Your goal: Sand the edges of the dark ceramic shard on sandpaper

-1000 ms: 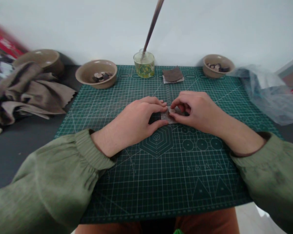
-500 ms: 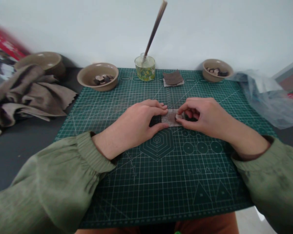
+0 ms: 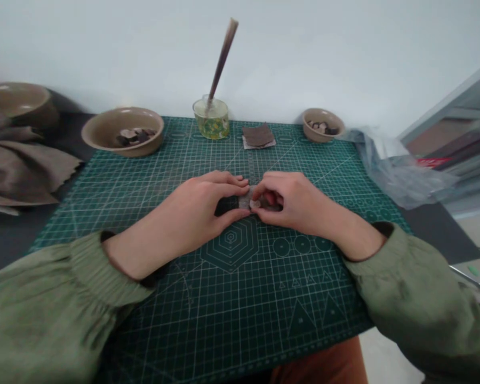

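A small grey-brown patch of thin material lies flat on the green cutting mat. My left hand rests on the patch's left side, thumb and fingers stretched out and apart, their tips on its near and far edges. Between thumb and forefinger my right hand pinches a small pale piece, roughly rounded, against the patch. Its other fingers curl inward. The patch's right part is hidden behind my right hand.
Along the back stand a bowl of small dark and pale pieces, a glass cup with a brush-like stick, stacked patches and a smaller bowl. Brown cloth lies left, a clear plastic bag right.
My right hand slid the pale piece rightward over the patch, then back left toward my left fingertips. My left hand stays on the patch. The camera view has turned to the right.
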The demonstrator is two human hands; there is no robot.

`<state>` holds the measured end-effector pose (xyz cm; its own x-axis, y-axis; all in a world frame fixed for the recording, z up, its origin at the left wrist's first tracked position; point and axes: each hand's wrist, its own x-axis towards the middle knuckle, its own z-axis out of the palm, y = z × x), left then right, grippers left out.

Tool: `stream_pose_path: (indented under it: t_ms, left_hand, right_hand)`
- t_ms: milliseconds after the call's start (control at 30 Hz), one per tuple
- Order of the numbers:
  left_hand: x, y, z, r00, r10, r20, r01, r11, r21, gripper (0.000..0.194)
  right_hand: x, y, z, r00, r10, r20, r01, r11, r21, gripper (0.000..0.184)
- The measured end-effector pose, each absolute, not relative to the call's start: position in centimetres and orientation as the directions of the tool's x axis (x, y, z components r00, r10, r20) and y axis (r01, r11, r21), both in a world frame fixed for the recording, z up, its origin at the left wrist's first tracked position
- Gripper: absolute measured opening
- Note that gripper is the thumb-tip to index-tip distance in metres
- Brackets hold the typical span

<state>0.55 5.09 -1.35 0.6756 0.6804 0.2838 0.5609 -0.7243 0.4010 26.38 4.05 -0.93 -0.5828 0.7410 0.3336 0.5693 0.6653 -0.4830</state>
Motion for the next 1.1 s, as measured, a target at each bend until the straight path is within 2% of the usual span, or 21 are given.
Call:
stream_pose_path:
  t_ms: [167,333,433,500,600,700,800,967,1100]
  left_hand:
    - [0.4,5.4,-1.7,0.666,0.692,0.278,0.564,-0.711,0.42,0.043]
    - [0.5,5.5,-1.7,0.659,0.697,0.281,0.571,-0.708,0.416,0.043]
    - [0.6,5.3,-1.6,0.663,0.688,0.296,0.556,-0.717,0.42,0.041]
    - [0.6,5.2,-1.5,0.664,0.687,0.296,0.555,-0.718,0.42,0.038]
    - [0.5,5.0,-1.3,0.669,0.687,0.286,0.554,-0.716,0.425,0.035]
    - [0.7,4.6,-0.8,0.669,0.68,0.302,0.544,-0.724,0.425,0.035]
    - [1.1,3.8,0.0,0.613,0.673,0.414,0.485,-0.734,0.475,0.04]
    - [1.7,2.4,1.1,0.456,0.679,0.575,0.37,-0.732,0.572,0.025]
    - [1.8,1.9,1.5,0.398,0.678,0.617,0.317,-0.733,0.601,0.015]
  right_hand:
    - [26.3,4.2,-1.0,-0.492,0.794,0.357,0.651,0.608,-0.455,0.007]
    - [26.4,4.1,-0.9,-0.599,0.74,0.304,0.539,0.654,-0.531,0.004]
    - [26.5,4.1,-0.9,-0.523,0.791,0.318,0.635,0.611,-0.473,0.006]
    - [26.3,4.1,-0.9,-0.533,0.78,0.327,0.634,0.624,-0.457,0.005]
    - [26.2,3.7,-0.6,-0.562,0.771,0.3,0.558,0.621,-0.551,0.004]
    - [26.4,3.0,0.0,-0.41,0.867,0.281,0.477,0.467,-0.744,0.015]
    - [26.4,2.5,0.5,-0.297,0.919,0.258,0.281,0.343,-0.896,0.021]
    - [26.1,2.3,0.6,-0.372,0.9,0.229,-0.004,0.245,-0.969,0.031]
    - [26.0,2.1,0.6,-0.417,0.877,0.24,-0.051,0.241,-0.969,0.031]
